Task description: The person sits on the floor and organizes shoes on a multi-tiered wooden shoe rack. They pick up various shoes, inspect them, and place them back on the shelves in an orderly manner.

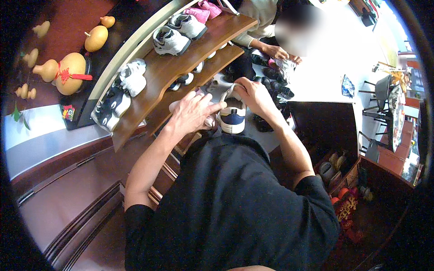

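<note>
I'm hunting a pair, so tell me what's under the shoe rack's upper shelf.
A lower wooden shelf, with dark-and-white shoes poking out. The upper shelf covers the rest of them and anything farther back.

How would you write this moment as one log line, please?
white-and-navy shoe: heel in view | right hand: gripping near its opening | left hand: at its left edge | nearby: wooden rack

From where I stand, the rack (165,72) hems in the left hand (192,110) on its outer side. Ahead, dark shoes (276,86) and another person's hands (276,52) crowd the way. Rightward, the right hand (254,95) could pass beyond the black panel (325,122).
</note>
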`<state>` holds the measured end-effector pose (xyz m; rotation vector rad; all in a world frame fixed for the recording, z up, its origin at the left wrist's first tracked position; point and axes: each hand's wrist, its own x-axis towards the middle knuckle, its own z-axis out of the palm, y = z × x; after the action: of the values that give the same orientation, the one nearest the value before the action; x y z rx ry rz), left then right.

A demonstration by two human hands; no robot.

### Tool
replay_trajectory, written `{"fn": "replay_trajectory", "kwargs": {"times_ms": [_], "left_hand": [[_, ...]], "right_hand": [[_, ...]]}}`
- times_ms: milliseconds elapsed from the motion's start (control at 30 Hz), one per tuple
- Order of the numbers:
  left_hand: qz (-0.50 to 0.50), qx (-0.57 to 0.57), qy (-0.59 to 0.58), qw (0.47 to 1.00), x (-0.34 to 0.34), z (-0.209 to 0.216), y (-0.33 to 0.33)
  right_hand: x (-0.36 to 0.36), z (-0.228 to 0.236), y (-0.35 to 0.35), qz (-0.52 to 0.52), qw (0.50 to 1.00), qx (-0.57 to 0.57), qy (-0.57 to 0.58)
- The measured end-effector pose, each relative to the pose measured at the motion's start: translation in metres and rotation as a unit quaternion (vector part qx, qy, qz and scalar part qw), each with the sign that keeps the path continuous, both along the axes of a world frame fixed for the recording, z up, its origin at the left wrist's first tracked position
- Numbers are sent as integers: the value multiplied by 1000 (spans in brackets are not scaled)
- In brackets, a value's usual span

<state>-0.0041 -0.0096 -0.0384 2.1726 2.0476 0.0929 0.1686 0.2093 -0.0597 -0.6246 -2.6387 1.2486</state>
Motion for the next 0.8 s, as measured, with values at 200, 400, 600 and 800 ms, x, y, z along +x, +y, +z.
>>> {"fn": "replay_trajectory", "kwargs": {"times_ms": [200,400,600,800], "left_hand": [[95,-20,-69,993,2,28,5],[164,16,-136,977,-8,31,-21],[256,91,-290,918,-10,20,-30],[307,208,-599,710,-12,22,-33]], "right_hand": [[13,-15,14,-58,997,-40,-41],[34,-32,28,-157,927,-304,157],[21,-26,8,-171,868,-304,353],[15,4,1,-183,899,-138,373]]}}
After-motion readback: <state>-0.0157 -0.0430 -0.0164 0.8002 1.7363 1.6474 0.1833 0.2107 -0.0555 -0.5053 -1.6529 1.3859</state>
